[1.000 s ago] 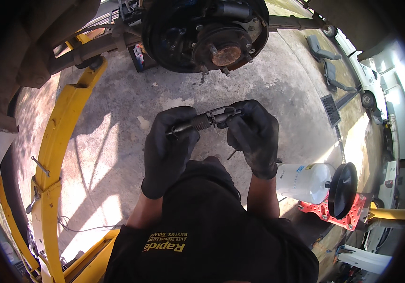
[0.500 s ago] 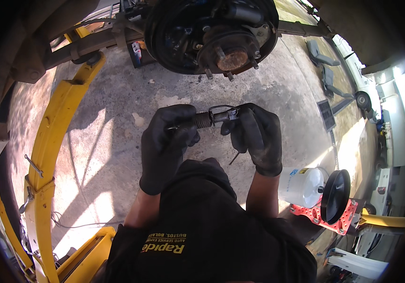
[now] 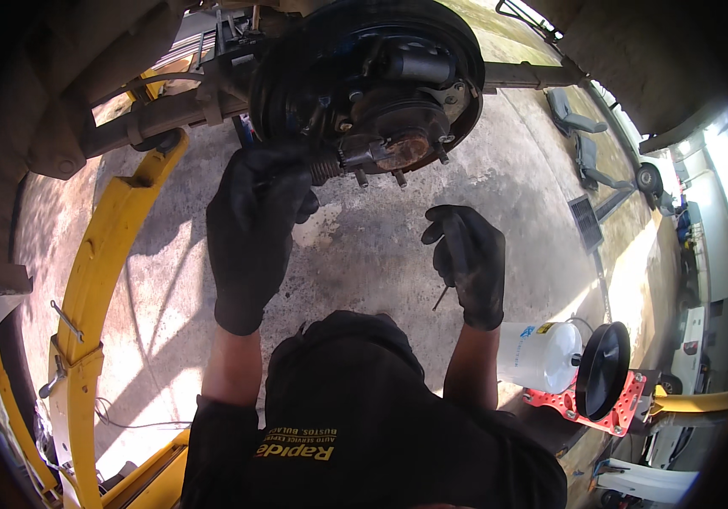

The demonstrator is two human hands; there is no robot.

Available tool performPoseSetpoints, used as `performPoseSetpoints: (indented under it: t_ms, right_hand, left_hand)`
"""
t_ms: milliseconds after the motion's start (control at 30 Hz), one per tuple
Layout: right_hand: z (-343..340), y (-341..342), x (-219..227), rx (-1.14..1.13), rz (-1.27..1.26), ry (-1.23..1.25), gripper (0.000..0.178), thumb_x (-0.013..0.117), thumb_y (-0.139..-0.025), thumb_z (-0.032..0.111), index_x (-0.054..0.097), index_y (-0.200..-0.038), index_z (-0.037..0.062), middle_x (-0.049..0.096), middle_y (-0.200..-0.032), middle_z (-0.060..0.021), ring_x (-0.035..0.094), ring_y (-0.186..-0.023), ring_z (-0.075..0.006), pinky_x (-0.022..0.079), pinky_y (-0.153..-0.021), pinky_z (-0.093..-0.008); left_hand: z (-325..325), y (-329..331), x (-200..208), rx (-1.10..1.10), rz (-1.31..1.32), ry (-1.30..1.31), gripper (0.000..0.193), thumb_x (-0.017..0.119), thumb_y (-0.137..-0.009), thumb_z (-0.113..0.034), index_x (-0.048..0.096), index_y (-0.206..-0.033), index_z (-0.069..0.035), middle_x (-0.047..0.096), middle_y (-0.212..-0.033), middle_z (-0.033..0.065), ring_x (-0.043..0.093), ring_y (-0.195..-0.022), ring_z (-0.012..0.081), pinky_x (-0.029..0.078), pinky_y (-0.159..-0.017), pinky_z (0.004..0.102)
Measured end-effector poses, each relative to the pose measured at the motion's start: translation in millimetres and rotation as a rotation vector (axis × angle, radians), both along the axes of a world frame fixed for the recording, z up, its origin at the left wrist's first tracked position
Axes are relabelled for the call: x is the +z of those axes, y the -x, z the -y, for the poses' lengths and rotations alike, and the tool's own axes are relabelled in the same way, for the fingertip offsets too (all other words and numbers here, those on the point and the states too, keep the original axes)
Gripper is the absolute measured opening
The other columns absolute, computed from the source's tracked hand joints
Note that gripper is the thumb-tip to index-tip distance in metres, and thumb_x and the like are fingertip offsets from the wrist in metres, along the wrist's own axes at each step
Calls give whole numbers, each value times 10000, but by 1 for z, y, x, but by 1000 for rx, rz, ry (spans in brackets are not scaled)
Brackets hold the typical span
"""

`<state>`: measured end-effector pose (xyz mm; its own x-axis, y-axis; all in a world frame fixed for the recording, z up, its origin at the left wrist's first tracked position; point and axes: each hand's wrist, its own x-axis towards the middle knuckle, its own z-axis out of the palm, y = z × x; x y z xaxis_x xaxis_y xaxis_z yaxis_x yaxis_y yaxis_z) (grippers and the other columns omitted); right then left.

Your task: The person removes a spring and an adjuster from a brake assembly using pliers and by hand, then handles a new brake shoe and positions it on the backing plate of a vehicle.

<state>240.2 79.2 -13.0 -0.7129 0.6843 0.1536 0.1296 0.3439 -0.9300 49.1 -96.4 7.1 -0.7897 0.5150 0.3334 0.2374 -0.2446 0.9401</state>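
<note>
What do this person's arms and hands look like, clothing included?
The left hand and right hand both wear plain black gloves, covering the fingers and reaching the wrists. The forearms are bare up to black sleeves. No cables or markings show on the arms.

The head view, from the left of a paired fisheye worn on the head, looks steeply down and stands upright. It sits close above the shirt (image 3: 432, 433), with the floor (image 3: 355, 263) below and the hub (image 3: 406, 149) ahead at the top. Toward its round border, the yellow post (image 3: 103, 276) looks bent.
</note>
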Motion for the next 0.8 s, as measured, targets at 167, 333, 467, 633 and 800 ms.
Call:
performPoseSetpoints:
  t_ms: [167, 333, 467, 633, 800]
  right_hand:
    - [-16, -2, -10, -115, -62, -10, 199, 626, -1008, 95, 695, -1155, -19, 712, -891, -93, 589, -538, -77, 452, -501, -244]
    - [-67, 36, 1, -393, -203, -354, 396, 754, -928, 142, 642, -1289, 22, 731, -947, -102, 620, -543, -128, 478, -522, -279]
    - [-117, 72, 23, -274, -217, -463, 534, 825, -876, 170, 609, -1346, 38, 756, -1015, -112, 648, -562, -156, 511, -562, -303]
    - [-121, 87, 27, -232, -187, -445, 541, 846, -853, 170, 614, -1322, 34, 757, -1039, -146, 684, -593, -178, 550, -601, -315]
    - [-124, 91, 30, -277, -123, -444, 525, 861, -838, 191, 624, -1281, 37, 756, -998, -133, 717, -636, -206, 551, -603, -321]
  left_hand:
    - [-25, 25, 9, 1, -102, -1, 277, 616, -1055, -197, 631, -1279, -35, 705, -1000, 47, 607, -798, 78, 490, -703, 233]
    - [-48, 31, 8, -6, -95, -22, 318, 622, -1064, -273, 636, -1296, -56, 695, -1049, 35, 606, -843, 65, 479, -728, 217]
    - [-60, 39, 2, -1, -116, 28, 318, 614, -1068, -284, 640, -1295, -63, 697, -1069, 30, 603, -872, 62, 477, -732, 216]
    - [-73, 39, 6, 83, -183, 135, 300, 599, -1072, -268, 642, -1290, -66, 707, -1100, 41, 642, -920, 91, 506, -774, 235]
    - [-81, 46, -8, 78, -450, 139, 319, 588, -1072, -278, 635, -1301, -61, 725, -1119, 71, 689, -957, 140, 535, -805, 280]
